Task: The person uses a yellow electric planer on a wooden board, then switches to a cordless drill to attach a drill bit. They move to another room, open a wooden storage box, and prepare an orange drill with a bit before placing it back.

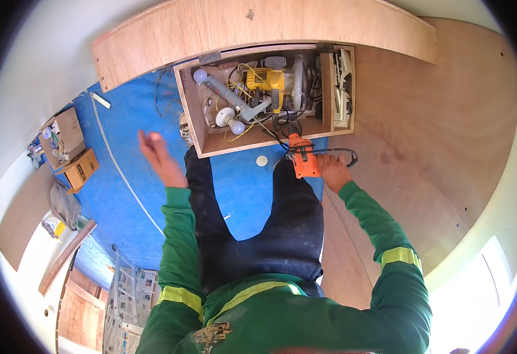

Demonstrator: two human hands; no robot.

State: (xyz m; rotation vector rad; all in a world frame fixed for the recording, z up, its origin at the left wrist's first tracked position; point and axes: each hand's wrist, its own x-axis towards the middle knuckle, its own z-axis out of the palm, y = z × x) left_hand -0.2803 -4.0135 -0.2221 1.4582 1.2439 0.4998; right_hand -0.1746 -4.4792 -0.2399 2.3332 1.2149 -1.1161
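My right hand grips the rear of an orange power drill, its black cord looped beside the hand. The drill's dark front end reaches over the near wall of an open wooden toolbox. Inside the box lie a yellow power saw, a long grey tool, a white bulb, another bulb in a white holder and tangled wires. My left hand is raised to the left of the box, fingers stretched out and holding nothing.
Behind the box stands a curved plywood panel. Blue sheeting covers the floor at left, with cardboard boxes and a ladder further out. A large plywood surface spreads to the right. A small white disc lies between my legs.
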